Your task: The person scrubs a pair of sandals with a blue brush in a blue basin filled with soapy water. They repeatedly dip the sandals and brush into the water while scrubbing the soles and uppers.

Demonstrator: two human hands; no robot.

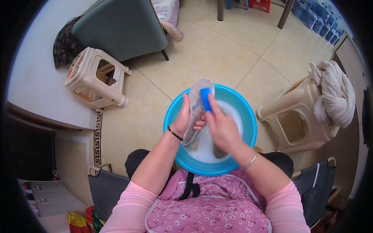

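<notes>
My left hand holds a wet, flat slipper with a pale edge, tilted up over the basin, the thumb along its side. My right hand grips a blue scrubbing brush, whose bristles press against the slipper's face. The hand is slightly blurred. Below both hands, a light-blue plastic basin contains white soapy suds. Partly under the suds and my right forearm lies a brown woven-textured item, perhaps the other slipper.
To the left stands a beige plastic stool by a grey-green armchair. On the right, another plastic stool bears a bundled white cloth. Wrapped water bottles are stacked at the far right. Table legs rise at the back.
</notes>
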